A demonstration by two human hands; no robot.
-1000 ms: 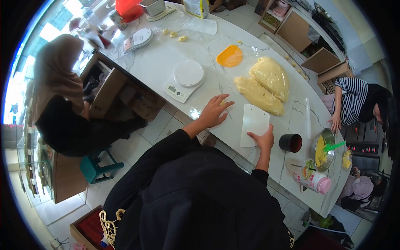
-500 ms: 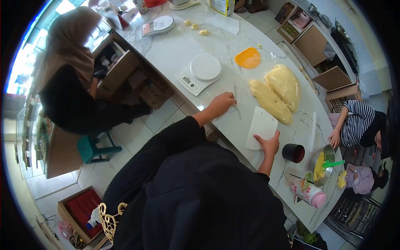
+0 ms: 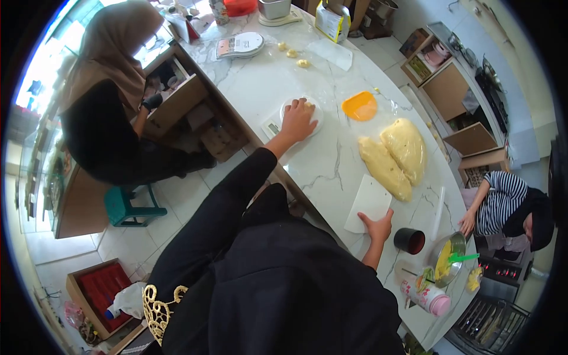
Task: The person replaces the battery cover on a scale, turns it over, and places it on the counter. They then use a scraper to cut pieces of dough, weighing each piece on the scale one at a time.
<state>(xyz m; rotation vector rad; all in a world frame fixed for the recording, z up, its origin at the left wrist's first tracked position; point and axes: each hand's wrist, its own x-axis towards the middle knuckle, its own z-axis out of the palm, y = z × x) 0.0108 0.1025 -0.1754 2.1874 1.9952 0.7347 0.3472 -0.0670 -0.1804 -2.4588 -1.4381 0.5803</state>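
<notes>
My left hand (image 3: 299, 123) is over the round plate of the white digital kitchen scale (image 3: 273, 128), covering most of it. Its fingers curl down around a small piece of dough (image 3: 309, 105), only a bit of which shows. In my right hand (image 3: 377, 226) is a flat white dough scraper (image 3: 368, 201), gripped by its near edge with the thumb on top and resting on the table. Just beyond the scraper lie two large masses of yellow dough, a long one (image 3: 381, 167) and a rounder one (image 3: 407, 148) with a shiny plastic-like surface.
An orange scraper (image 3: 360, 106) lies beyond the scale. Small dough balls (image 3: 291, 53) sit farther back near another scale (image 3: 239, 45). To the right are a dark cup (image 3: 409, 241), a metal bowl (image 3: 457, 269) and a pink-capped bottle (image 3: 427, 294). Two people are nearby, left and right.
My left hand has moved from the table beside the scale up onto the scale's plate. My right hand keeps hold of the white scraper. The camera view has shifted slightly.
</notes>
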